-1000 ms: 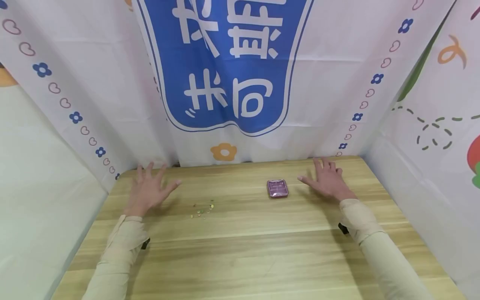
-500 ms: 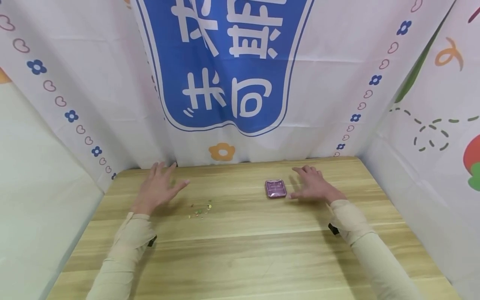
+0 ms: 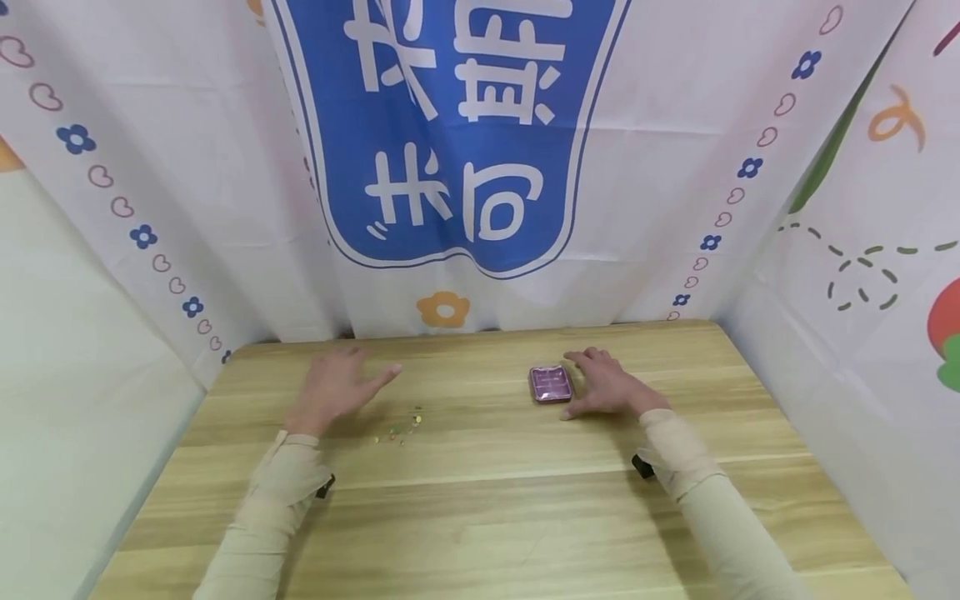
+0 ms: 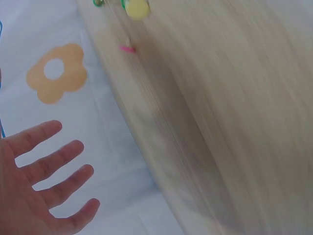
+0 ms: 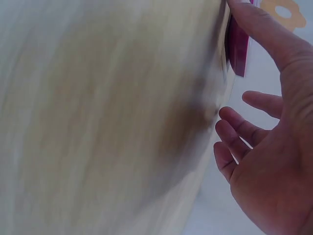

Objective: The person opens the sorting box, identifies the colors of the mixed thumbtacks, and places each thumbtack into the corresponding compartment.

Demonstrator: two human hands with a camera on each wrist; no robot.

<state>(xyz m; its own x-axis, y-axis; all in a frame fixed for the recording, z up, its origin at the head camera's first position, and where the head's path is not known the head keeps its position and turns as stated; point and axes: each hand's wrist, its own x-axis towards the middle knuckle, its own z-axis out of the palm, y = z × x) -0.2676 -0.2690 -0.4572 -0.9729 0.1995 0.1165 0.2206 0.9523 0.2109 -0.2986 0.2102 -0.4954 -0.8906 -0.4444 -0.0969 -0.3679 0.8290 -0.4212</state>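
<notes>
The table (image 3: 480,533) has pale wood grain with long streaks, and on it lies a square box (image 3: 551,384), purple and shiny. The right hand (image 3: 607,385) is at its right side, thumb and fingers parted; if they touch it, I cannot tell. The left hand (image 3: 339,387), fingers spread, is near tiny colourful bits (image 4: 137,8), one yellow and round. Behind hangs creased white cloth (image 3: 660,183).

Right hand (image 3: 613,390) is curved by the little purple case (image 3: 551,384) at its 9 o'clock, can't tell if they're touching. Left hand (image 3: 335,393) is kinda blurry, tiny scattered bits (image 3: 395,432) on the wood surface (image 3: 480,525) around its 4 o'clock. Printed cloth (image 3: 637,200) hangs up at 12.
</notes>
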